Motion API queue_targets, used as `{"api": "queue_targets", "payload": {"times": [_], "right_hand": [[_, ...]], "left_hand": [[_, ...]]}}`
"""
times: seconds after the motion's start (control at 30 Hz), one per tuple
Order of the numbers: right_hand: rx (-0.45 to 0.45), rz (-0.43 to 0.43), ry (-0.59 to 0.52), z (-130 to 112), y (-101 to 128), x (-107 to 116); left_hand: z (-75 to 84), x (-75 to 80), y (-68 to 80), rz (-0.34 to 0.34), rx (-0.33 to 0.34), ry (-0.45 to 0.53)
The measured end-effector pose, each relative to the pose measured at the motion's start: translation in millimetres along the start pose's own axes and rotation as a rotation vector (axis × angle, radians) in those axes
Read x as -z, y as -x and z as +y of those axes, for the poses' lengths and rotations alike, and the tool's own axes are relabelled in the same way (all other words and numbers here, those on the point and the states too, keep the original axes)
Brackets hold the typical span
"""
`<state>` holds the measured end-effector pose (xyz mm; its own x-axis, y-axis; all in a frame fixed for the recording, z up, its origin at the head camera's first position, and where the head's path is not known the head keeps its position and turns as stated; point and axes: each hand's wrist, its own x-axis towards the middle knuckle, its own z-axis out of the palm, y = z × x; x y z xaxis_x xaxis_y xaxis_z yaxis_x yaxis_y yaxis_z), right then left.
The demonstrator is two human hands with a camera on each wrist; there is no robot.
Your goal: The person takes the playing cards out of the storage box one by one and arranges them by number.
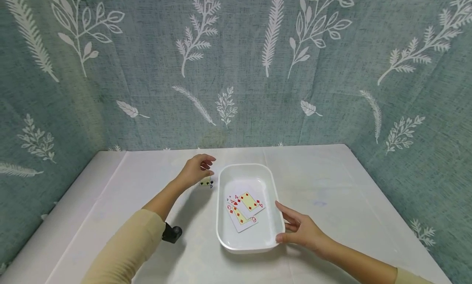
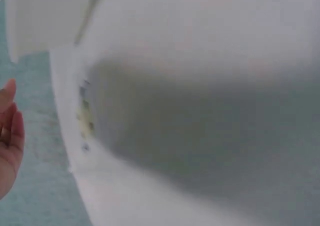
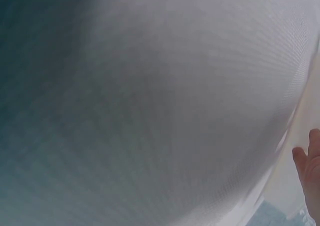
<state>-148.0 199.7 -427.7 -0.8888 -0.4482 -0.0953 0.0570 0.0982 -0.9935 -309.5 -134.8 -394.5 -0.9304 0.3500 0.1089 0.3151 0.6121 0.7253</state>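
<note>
In the head view my left hand (image 1: 195, 169) hovers just over a four of spades (image 1: 205, 182), a playing card lying face up on the table left of the tray. Its fingers are loosely bent and nothing shows between them; the hand hides the card's far part. The left wrist view shows that card (image 2: 86, 118) blurred, with the hand (image 2: 9, 141) at the edge. My right hand (image 1: 300, 230) touches the right side of a white tray (image 1: 236, 246), thumb and forefinger spread along the rim. Inside lie a four of diamonds (image 1: 250, 203), a six of diamonds (image 1: 239, 219) and overlapped cards.
A black strap mount (image 1: 172, 233) sticks out from the left wrist. The white-covered table (image 1: 324, 185) extends around the tray. Green leaf-patterned cloth (image 1: 243, 71) hangs behind it and on both sides.
</note>
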Motion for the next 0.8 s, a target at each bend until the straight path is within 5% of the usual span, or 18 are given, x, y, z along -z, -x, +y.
{"api": "queue_targets", "payload": {"times": [0.2, 0.4, 0.8], "right_hand": [[0.001, -0.003, -0.002, 0.5, 0.5, -0.3], [0.002, -0.002, 0.001, -0.7, -0.1, -0.8], [0.009, -0.001, 0.005, 1.5, -0.4, -0.4]], "left_hand": [[27.8, -2.7, -1.5, -0.098, -0.005, 0.061], [48.0, -17.0, -1.4, -0.122, -0.011, 0.058], [68.4, -59.2, -6.4, -0.193, -0.076, -0.115]]}}
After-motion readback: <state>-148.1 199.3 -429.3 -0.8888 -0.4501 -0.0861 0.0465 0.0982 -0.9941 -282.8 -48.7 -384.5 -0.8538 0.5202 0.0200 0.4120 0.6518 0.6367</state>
